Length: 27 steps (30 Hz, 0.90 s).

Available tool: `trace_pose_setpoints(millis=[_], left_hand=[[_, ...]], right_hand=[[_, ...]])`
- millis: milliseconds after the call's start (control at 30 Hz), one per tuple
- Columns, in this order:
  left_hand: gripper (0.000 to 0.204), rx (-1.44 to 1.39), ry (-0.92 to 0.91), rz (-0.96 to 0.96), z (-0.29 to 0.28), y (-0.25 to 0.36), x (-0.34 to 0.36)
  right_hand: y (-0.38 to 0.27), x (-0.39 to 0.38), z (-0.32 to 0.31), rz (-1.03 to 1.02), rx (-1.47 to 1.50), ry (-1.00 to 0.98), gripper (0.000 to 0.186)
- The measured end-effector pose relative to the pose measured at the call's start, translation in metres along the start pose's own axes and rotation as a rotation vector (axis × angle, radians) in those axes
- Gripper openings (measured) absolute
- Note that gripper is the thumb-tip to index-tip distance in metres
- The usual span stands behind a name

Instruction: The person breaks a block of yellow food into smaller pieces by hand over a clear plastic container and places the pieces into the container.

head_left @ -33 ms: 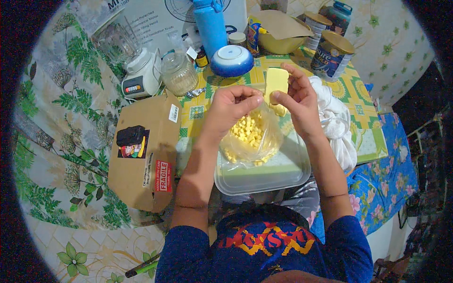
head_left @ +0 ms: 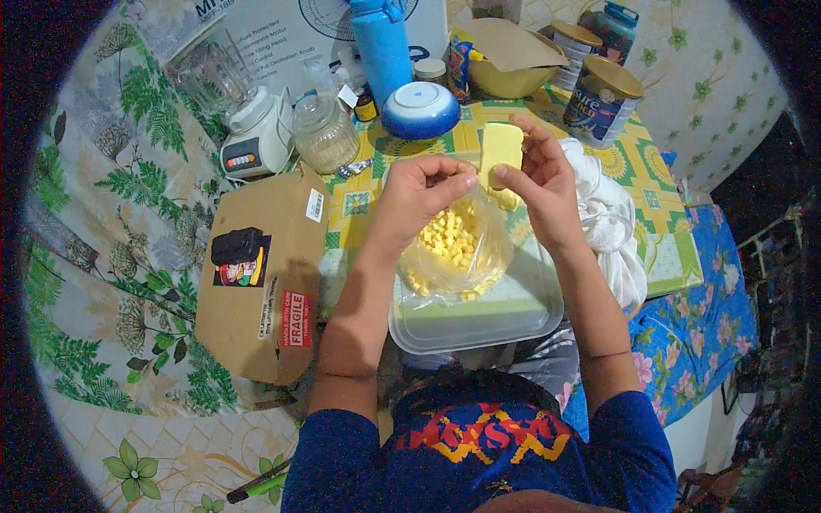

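Observation:
My right hand [head_left: 547, 175] grips a pale yellow rectangular block [head_left: 502, 154], thumb on its near face and fingers behind it. Beside the block's lower left corner, my left hand [head_left: 425, 192] is closed in a pinch, thumb against fingers. What it pinches, if anything, is too small to make out. Below both hands sits a clear plastic bag [head_left: 492, 256], opened at the top, full of small yellow cubes [head_left: 451, 239]. The bag rests in a shallow clear plastic tray [head_left: 479, 338]. Another yellow piece [head_left: 506, 199] shows just under the block.
Left of the tray stands a cardboard box [head_left: 248, 316] with a black object on it. A white cloth [head_left: 611, 231] lies to the right. Behind are a glass jar [head_left: 325, 137], a blender [head_left: 256, 137], a blue bowl [head_left: 419, 115], a blue bottle [head_left: 380, 51] and a can [head_left: 601, 107].

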<state>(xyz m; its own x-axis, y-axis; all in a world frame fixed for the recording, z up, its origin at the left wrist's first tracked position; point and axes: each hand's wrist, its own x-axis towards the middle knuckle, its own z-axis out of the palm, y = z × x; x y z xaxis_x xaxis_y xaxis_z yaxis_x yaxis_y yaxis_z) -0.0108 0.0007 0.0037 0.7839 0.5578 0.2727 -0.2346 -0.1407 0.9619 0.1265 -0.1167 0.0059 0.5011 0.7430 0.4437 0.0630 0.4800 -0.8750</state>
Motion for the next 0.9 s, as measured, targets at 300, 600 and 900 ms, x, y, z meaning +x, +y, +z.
trace_pose_setpoints(millis=[300, 600, 900], left_hand=[[0.017, 0.032, -0.002, 0.024, 0.0001, 0.0001, 0.0000], [0.015, 0.048, -0.001, 0.016, -0.0003, -0.0024, -0.0002], [0.019, 0.009, -0.024, -0.010, -0.0010, -0.0001, -0.0012]], right_hand=[[0.0045, 0.0007, -0.0001, -0.036, -0.001, -0.009, 0.059], [0.0010, -0.0001, 0.0021, -0.014, 0.023, -0.012, 0.059], [0.0006, -0.0005, 0.0024, -0.004, 0.021, 0.010, 0.059]])
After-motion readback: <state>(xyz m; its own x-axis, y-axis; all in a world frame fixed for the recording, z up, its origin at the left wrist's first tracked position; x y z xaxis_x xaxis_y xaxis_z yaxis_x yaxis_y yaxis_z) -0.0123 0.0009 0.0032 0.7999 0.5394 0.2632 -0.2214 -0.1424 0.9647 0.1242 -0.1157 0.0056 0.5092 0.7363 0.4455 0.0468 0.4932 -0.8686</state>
